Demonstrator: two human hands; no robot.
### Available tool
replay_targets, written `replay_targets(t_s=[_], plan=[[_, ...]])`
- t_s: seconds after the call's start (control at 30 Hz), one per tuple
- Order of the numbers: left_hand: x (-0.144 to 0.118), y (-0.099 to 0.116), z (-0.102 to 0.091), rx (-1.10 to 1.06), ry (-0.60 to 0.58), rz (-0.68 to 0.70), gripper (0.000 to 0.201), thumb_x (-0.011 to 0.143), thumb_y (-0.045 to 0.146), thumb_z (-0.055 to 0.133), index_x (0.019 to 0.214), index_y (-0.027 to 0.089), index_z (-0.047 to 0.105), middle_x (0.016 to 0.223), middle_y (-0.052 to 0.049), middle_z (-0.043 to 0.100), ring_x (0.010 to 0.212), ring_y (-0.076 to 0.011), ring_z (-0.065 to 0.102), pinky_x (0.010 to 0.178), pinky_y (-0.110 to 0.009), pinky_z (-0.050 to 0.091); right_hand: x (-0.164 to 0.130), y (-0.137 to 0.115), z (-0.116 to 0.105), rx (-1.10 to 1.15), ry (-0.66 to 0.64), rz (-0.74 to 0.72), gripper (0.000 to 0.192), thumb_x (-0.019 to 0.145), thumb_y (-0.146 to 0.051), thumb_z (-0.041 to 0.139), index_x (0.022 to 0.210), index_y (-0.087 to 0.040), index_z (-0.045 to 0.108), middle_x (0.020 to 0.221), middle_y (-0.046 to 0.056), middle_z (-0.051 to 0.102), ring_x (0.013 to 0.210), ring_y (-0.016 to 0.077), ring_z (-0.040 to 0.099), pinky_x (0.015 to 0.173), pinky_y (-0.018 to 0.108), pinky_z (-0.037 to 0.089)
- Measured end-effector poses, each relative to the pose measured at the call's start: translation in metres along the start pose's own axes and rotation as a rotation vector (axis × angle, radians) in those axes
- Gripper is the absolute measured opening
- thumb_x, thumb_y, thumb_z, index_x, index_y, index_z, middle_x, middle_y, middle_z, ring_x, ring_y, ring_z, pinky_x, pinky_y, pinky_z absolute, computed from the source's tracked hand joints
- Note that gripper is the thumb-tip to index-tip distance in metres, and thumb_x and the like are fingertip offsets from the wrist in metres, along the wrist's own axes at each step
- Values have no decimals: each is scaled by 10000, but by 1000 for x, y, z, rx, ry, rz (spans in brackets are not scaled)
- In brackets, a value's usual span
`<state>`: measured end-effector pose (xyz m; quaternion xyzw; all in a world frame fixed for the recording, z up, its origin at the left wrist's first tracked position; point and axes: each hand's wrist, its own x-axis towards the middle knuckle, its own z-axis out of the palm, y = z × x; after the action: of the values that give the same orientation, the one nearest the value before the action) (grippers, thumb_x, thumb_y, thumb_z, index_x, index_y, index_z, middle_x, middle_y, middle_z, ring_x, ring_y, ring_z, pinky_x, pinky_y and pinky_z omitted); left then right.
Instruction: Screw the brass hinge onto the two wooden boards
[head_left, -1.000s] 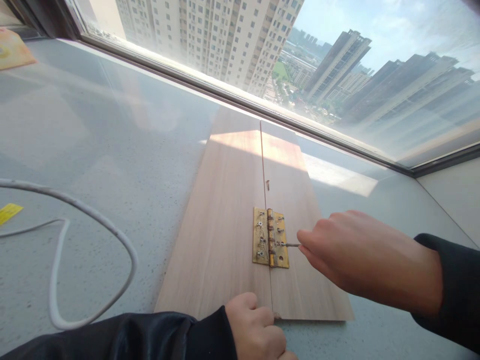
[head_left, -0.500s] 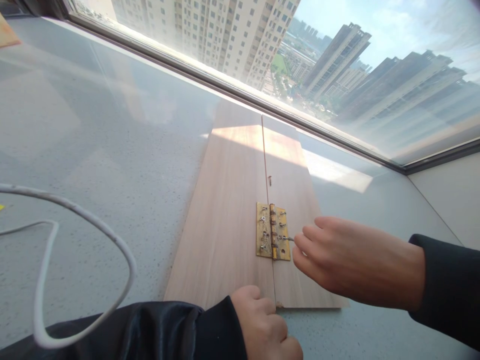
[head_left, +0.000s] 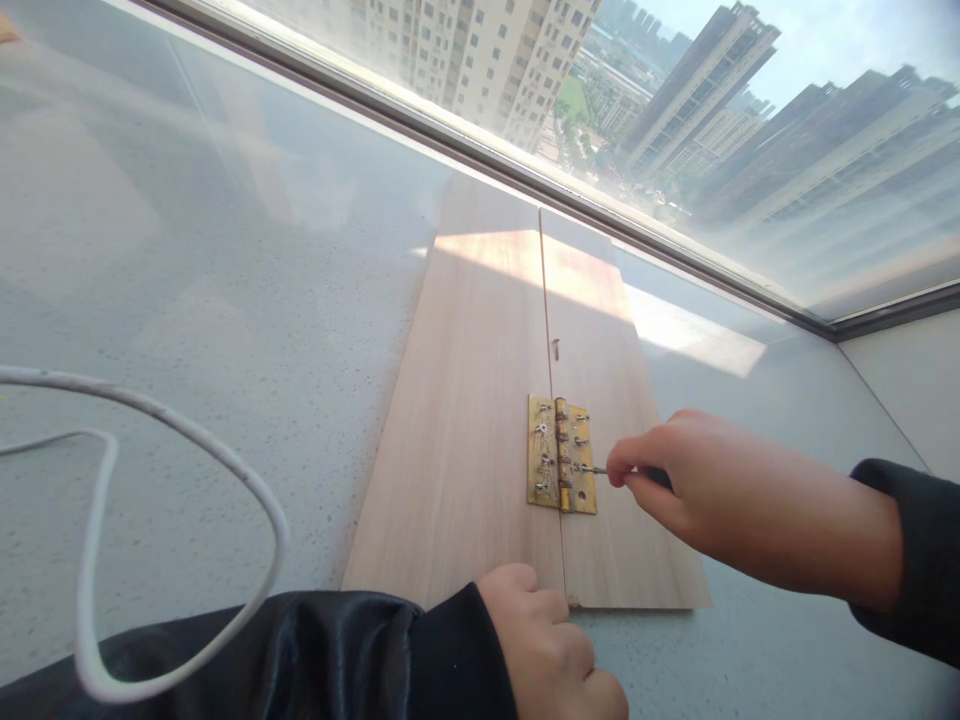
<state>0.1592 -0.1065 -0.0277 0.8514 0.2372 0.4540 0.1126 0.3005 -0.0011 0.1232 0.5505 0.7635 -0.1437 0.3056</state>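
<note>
Two light wooden boards [head_left: 472, 420] lie side by side on a grey stone sill, joined by a brass hinge [head_left: 561, 467] with several screws in it. My right hand [head_left: 720, 490] grips a thin screwdriver [head_left: 596, 470] whose metal tip rests on a screw in the hinge's right leaf. At the near edge of the boards my left hand [head_left: 551, 645] is closed into a fist, pressing by the seam. A loose screw [head_left: 556, 347] stands on the right board, farther up the seam.
A white cable [head_left: 172, 440] loops across the sill at the left, partly over my left sleeve. A window frame [head_left: 525, 170] runs along the far edge of the boards, with tall buildings outside. A wall [head_left: 911, 380] closes the sill at the right.
My right hand opened its fingers around the tool half a second ago and has now closed on it again, the tip staying at the hinge. The view drifted slightly.
</note>
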Motion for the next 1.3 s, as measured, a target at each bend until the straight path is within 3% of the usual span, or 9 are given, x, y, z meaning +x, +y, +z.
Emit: replay_targets(t_s=[0.1,0.2,0.3,0.47,0.53,0.63,0.9,1.17,1.3], plan=[[0,1,0,0,-14,-9,595,711,324,770,514,161,233,411,45,325,401,-102,304,488,-309,41,4,0,-3,272,-85,275,226,814,-153,463,754,-204,674,634,20,646,530,136,515,531,279,375],[1,-1,-6,-11,-74,58,534,746,356,762,543,173,304,458,52,359,430,-102,321,485,-297,74,3,4,0,323,-111,312,117,792,-159,486,772,-207,591,611,-5,619,526,130,487,517,274,362],[2,-4,-14,12,-109,55,491,764,280,743,549,172,316,466,50,366,445,-106,333,482,-295,105,-4,9,10,-20,62,49,101,743,-124,524,714,-221,527,618,-6,592,522,140,461,492,287,287],[3,-4,-19,4,-176,68,478,793,360,747,577,177,362,495,51,418,462,-108,369,466,-288,138,-15,15,12,-567,276,-598,222,747,-13,513,664,-219,507,612,-8,528,459,148,393,494,342,109],[2,-3,-17,-3,-169,71,472,796,349,742,574,176,363,489,49,419,455,-105,378,460,-282,126,-15,14,7,-664,251,-725,203,777,-37,555,667,-206,528,625,-2,536,492,145,415,499,342,121],[1,-3,-10,-17,-69,50,526,739,345,772,535,168,320,448,51,366,417,-97,342,457,-278,77,-11,10,-1,-739,151,-748,192,765,-72,620,638,-198,551,609,4,546,491,137,407,479,339,121],[1,-2,-5,-26,-11,39,614,632,275,799,533,151,206,417,48,324,394,-88,323,465,-276,56,5,-2,-6,-559,70,-492,205,736,-96,592,555,-194,587,511,15,560,415,123,385,468,310,114],[5,1,-11,-15,-118,6,705,601,429,861,544,152,215,416,48,382,410,-97,373,475,-295,48,22,-10,-14,-128,-116,51,410,744,-288,549,429,-200,302,429,-28,265,420,87,210,424,280,216],[5,1,-13,-47,-130,-3,631,640,397,843,535,165,265,432,52,393,424,-103,367,461,-296,81,23,-5,-15,265,-224,299,373,787,-288,481,439,-201,381,432,-24,317,403,78,250,412,272,210]])
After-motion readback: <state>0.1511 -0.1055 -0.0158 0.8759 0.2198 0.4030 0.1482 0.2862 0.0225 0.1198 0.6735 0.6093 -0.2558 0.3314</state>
